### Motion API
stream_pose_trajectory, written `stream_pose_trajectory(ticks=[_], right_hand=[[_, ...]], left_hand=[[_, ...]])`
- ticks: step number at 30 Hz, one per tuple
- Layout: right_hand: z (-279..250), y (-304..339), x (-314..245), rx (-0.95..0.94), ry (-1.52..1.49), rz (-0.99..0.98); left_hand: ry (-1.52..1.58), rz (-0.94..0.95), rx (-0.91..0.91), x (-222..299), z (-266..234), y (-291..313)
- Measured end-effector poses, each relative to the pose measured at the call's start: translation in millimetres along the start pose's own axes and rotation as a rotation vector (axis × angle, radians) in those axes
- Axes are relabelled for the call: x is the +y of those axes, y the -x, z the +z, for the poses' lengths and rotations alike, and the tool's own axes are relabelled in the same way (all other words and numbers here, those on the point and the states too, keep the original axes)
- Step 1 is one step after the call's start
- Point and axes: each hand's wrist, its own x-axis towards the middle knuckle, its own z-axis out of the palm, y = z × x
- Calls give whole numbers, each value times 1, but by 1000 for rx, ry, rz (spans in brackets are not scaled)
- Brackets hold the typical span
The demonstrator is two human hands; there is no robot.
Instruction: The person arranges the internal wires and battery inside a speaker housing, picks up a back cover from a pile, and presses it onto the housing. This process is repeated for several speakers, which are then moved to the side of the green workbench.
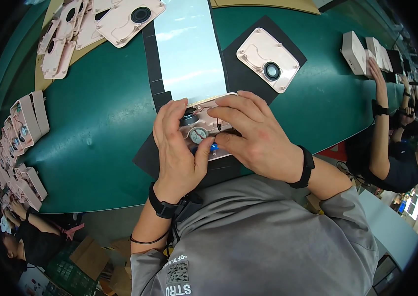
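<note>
Close in front of my body, a pale pink speaker housing [212, 129] lies between my two hands, its inner side facing up. Inside it sit a round silver part [198, 135], a dark round part [188, 119] and thin wires; a small blue piece [214, 147] shows near its lower edge. My left hand [177, 148] grips the left end, with fingers along the far side and the thumb by the blue piece. Over the right end curves my right hand [261, 135], its thumb and forefinger reaching inside. What those fingertips touch is partly hidden.
A pink speaker panel [257, 53] rests on a black mat [295, 58] beyond my right hand. A glossy pale sheet [189, 54] runs away from me. Stacked panels [120, 29] stand far left, open housings [34, 118] line the left edge, and a co-worker's hand touches boxes [353, 53] at right.
</note>
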Motion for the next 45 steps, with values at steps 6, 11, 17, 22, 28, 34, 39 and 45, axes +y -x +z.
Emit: stream_pose_trajectory(ticks=[6,11,17,22,28,34,39,45], right_hand=[[-11,-11,-6,63,-47,77],[1,-11,-1,73,77,94],[6,-15,3,14,49,94],[-7,-9,10,27,-232,115],[3,-7,12,65,-238,129],[5,-14,5,68,-183,240],[9,-27,2,-35,-17,308],[-1,-25,9,-99,-63,295]], left_hand=[[-90,-7,20,6,2,-5],[-99,-36,36,10,6,-1],[-91,-35,37,9,5,-5],[-121,-42,24,10,4,-4],[-90,-27,38,6,7,-1],[-135,-3,44,13,4,-4],[-167,68,40,13,5,-3],[-128,30,8,14,4,-3]])
